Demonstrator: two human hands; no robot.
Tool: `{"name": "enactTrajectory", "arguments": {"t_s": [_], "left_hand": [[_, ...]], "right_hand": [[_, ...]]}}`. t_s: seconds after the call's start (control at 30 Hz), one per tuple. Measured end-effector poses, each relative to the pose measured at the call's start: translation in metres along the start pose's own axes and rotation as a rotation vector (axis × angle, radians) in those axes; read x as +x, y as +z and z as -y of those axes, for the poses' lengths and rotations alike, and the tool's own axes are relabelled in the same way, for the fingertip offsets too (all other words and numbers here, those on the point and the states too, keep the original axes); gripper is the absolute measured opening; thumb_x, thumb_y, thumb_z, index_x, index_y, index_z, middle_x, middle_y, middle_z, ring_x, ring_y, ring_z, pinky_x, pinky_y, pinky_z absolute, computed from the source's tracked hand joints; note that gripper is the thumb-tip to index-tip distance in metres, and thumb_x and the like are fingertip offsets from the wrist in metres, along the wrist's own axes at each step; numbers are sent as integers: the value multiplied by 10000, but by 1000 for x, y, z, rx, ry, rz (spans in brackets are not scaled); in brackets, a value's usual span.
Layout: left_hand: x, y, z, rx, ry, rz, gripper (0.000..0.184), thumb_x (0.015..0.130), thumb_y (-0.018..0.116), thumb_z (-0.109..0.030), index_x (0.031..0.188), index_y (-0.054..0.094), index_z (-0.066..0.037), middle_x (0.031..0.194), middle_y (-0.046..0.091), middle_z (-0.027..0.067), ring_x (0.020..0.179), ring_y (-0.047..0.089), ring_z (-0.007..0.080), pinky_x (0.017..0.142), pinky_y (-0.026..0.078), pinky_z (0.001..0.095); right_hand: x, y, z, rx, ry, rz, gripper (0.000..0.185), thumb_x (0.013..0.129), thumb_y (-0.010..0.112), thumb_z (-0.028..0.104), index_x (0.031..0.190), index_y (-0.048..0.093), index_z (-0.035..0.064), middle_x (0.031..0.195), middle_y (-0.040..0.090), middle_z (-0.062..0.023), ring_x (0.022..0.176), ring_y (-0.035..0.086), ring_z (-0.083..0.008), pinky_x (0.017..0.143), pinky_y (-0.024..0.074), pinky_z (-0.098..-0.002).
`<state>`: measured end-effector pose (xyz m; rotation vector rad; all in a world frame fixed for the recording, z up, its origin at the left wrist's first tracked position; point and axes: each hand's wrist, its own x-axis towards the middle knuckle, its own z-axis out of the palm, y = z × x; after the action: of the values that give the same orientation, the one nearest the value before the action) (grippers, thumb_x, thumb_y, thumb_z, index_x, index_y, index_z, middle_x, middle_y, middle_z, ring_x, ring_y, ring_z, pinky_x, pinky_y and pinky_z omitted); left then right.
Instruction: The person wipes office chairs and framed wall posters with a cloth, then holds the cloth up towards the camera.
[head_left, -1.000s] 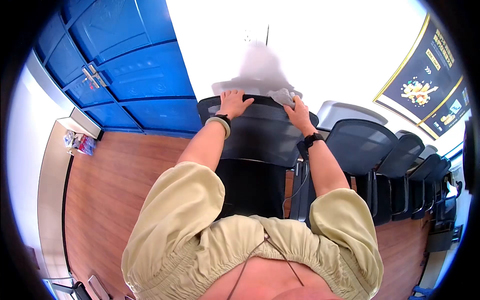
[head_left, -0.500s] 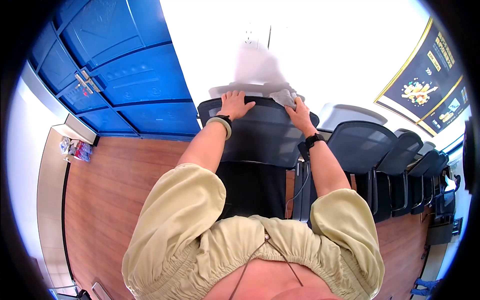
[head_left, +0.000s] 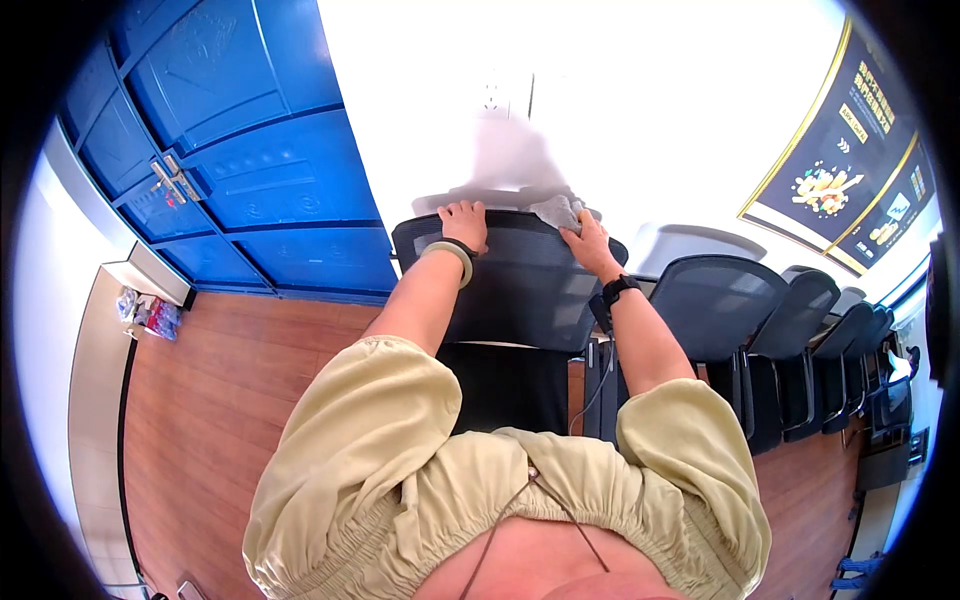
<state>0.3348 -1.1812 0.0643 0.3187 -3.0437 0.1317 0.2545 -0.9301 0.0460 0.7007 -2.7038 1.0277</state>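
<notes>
A black mesh-backed chair stands right in front of me, its back towards the white wall. My left hand is wrapped over the left part of its top edge, fingers bent over the rim. A grey cloth lies against the top edge right of the middle. My right hand is closed on this cloth at the rim of the chair back. The far side of the rim, under the cloth, is hidden.
More black mesh chairs stand in a row to the right. A blue door is at the left. Small packages sit on a ledge at the far left. A framed poster hangs on the right wall. A grey cable runs beside the chair.
The view has shifted slightly, so the chair sits lower in it. My left hand's thumb has come in closer to its fingers around the rim. My right hand keeps the cloth near the same spot.
</notes>
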Motion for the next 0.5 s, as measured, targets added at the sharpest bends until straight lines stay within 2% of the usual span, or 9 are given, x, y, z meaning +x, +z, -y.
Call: {"name": "enactTrajectory", "arguments": {"t_s": [0.37,0.5], "left_hand": [[-2,2,0,26,6,-25,848,665,861,-399,1306,436,-40,1257,527,178,1236,477,379,1078,296,617],[-1,4,2,28,7,-47,838,659,861,-381,1302,440,-47,1245,531,171,1225,483,366,1076,301,609]], "right_hand": [[3,5,-7,5,-36,8,394,879,653,368,1113,541,72,1047,623,-159,1115,533,-342,1042,306,-459],[1,6,-7,14,-67,-16,366,888,648,364,1059,511,70,1009,613,-172,1072,543,-366,1005,325,-473]]}}
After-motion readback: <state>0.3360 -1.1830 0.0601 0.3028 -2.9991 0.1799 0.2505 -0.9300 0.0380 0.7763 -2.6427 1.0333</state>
